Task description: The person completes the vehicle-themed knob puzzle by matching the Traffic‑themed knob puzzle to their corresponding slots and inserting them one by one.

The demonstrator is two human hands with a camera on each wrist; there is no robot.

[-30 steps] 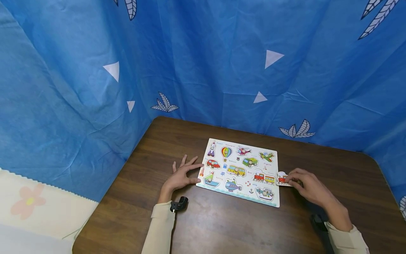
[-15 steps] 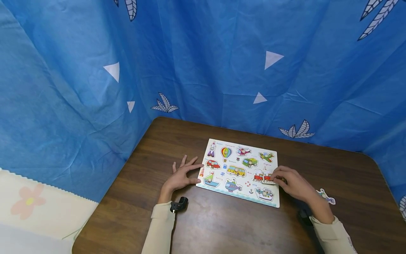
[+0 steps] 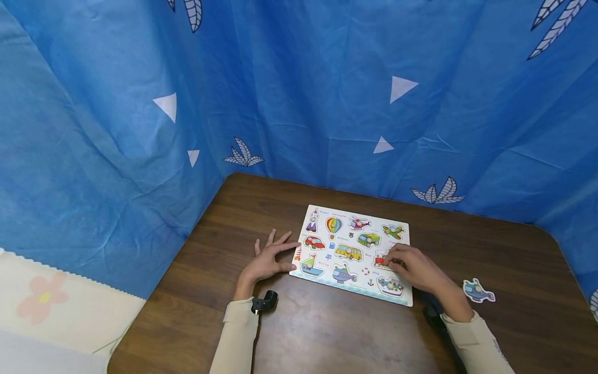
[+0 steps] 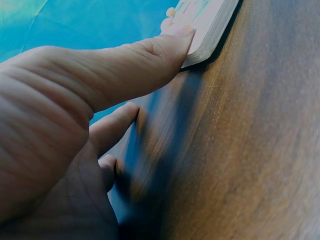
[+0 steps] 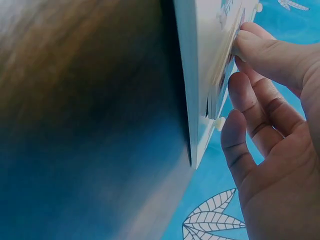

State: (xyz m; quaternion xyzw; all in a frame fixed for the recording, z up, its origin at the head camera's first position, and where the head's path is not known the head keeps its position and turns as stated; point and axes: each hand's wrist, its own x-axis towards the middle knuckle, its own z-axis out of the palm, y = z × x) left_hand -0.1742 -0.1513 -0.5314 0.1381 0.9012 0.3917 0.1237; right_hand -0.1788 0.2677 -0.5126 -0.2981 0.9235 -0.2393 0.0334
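A white peg puzzle board with coloured vehicle pictures lies on the table. My left hand rests at its left edge, fingers spread, with thumb and index finger touching the board; the left wrist view shows the thumb on its corner. Over the right part of the board, my right hand pinches a train puzzle piece between thumb and fingers. The hand covers much of the train. In the right wrist view the piece lies close against the board face, its other fingers loosely bent.
A loose blue-and-purple puzzle piece lies on the brown wooden table, right of the board. Blue curtains hang behind the table. Small knobs stick up from the board, such as the white knob.
My right hand has moved left with the train piece, from beside the board to over its printed train. The loose blue-and-purple piece has come into view. My left hand stays put.
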